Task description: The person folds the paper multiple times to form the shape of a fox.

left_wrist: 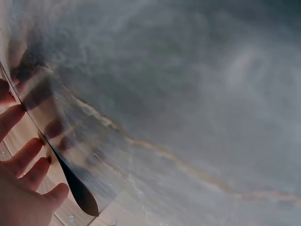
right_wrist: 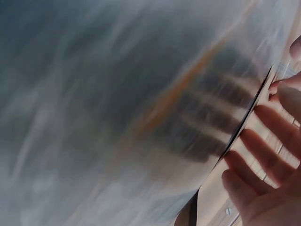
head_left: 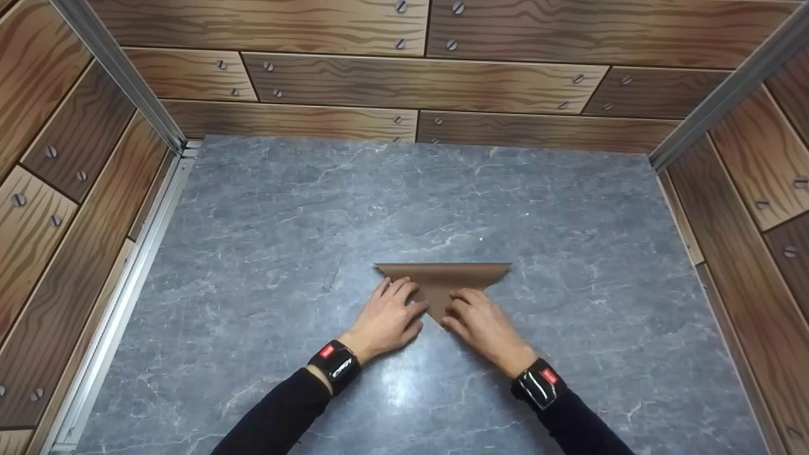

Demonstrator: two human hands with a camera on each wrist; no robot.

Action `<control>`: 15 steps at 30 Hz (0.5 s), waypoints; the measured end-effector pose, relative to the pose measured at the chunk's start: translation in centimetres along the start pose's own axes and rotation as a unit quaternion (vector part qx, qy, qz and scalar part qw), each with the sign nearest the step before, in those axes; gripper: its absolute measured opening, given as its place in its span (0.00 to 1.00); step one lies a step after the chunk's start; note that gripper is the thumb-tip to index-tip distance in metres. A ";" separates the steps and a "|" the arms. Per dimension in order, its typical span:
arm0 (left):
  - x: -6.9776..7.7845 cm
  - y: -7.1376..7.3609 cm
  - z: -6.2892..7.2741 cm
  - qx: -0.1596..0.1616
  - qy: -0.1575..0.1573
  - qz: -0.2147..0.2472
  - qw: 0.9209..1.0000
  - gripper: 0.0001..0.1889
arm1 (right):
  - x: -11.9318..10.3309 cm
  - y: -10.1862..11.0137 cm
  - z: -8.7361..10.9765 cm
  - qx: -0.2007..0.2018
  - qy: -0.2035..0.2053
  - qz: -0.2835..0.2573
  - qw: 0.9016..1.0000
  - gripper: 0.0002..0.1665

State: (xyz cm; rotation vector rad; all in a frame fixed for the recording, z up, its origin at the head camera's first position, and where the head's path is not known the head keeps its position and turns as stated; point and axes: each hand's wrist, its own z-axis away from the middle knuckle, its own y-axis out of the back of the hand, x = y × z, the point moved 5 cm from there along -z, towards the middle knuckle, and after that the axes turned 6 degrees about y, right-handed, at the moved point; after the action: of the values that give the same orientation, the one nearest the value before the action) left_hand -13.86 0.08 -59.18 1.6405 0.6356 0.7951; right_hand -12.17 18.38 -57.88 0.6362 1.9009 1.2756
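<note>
Head view: brown folded sheet point(head_left: 452, 276) lies on grey marbled tabletop point(head_left: 379, 208), long straight edge at far side. Left hand point(head_left: 387, 316) and right hand point(head_left: 485, 325) not gripping, relaxed fingers touching its slanted sides.

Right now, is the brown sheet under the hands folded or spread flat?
Folded, though not pressed flat throughout: the brown sheet forms a triangle in the head view, and the left wrist view shows a rounded loop at one end.

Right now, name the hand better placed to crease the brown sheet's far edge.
Probably the left hand: it reaches nearer the far edge of the brown sheet than the right hand does.
</note>
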 end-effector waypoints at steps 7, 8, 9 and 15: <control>-0.2 -0.2 0.1 -0.012 0.008 0.006 1.000 0.23 | -0.3 -0.5 -0.4 0.004 -0.026 0.007 1.000 0.22; -0.2 -0.3 0.1 -0.013 0.009 0.008 1.000 0.23 | -0.3 -0.6 -0.4 0.005 -0.027 0.011 1.000 0.23; -0.2 -0.3 0.1 -0.015 0.010 0.009 1.000 0.23 | -0.3 -0.6 -0.4 0.005 -0.029 0.013 0.999 0.23; 0.0 -0.5 0.0 -0.033 0.008 0.006 0.999 0.25 | 0.1 -0.9 -0.4 0.004 -0.038 -0.001 0.999 0.24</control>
State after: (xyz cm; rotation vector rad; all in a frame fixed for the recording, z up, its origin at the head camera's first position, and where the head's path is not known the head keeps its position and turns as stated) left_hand -13.85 0.21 -59.68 1.5806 0.6042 0.8301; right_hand -12.58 17.89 -58.61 0.6777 1.8456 1.2270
